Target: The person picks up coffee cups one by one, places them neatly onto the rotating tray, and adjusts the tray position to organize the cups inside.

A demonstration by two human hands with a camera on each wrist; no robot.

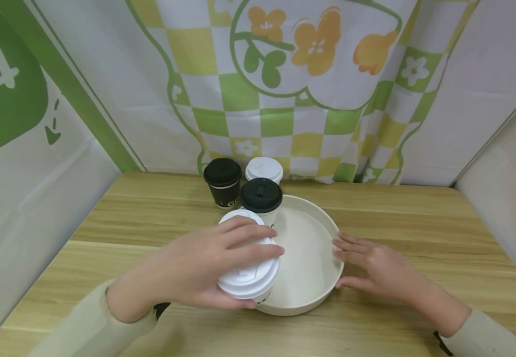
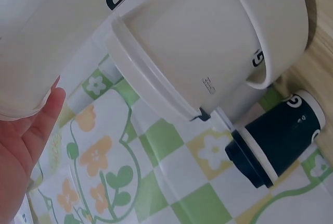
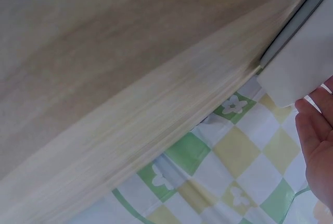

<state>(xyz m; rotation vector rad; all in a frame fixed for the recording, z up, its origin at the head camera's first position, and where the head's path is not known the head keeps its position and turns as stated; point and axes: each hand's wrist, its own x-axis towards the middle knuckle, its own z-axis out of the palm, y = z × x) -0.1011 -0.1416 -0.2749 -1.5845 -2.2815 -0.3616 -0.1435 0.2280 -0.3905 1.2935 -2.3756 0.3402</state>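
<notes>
My left hand (image 1: 213,260) grips a white-lidded paper cup (image 1: 251,277) from above and the side, fingers across its lid and thumb along its near side. This cup is over the left part of a round cream tray (image 1: 309,292). Another white lid (image 1: 242,214) shows just beyond the fingers, mostly hidden. Past it stands a pale cup with a black lid (image 1: 261,196), at the tray's far left. My right hand (image 1: 380,267) rests its fairly straight fingers against the tray's right rim. In the left wrist view, a lidded white cup (image 2: 192,52) stands within the tray wall (image 2: 283,21).
Behind the tray, on the wooden table (image 1: 418,223), are a black cup with a black lid (image 1: 223,183) and a white-lidded cup (image 1: 264,168). A checked, flowered cloth (image 1: 293,119) hangs at the table's back edge. Pale cloth walls stand at both sides.
</notes>
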